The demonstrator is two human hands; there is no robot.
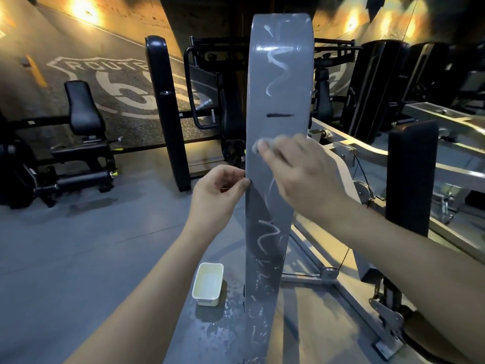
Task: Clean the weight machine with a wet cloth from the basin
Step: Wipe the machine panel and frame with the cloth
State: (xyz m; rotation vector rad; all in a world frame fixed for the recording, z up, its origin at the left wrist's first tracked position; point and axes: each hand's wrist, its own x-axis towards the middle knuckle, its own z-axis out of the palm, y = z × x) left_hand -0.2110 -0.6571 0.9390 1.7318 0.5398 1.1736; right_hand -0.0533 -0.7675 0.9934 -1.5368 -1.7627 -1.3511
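The weight machine's tall grey column (280, 82) rises in the middle of the view, streaked with white wet marks and one dark line. My right hand (301, 172) presses a small pale cloth (258, 146) against the column's face; the hand is blurred by motion and most of the cloth is hidden under the fingers. My left hand (217, 198) grips the column's left edge, fingers curled round it. A cream rectangular basin (208, 283) stands on the floor at the column's foot, to its left.
Water is splashed on the grey floor (223, 319) around the basin. The machine's metal frame and cable (341, 261) run to the right, beside a black pad (409, 177). Other black gym machines (84, 143) stand at the left and behind.
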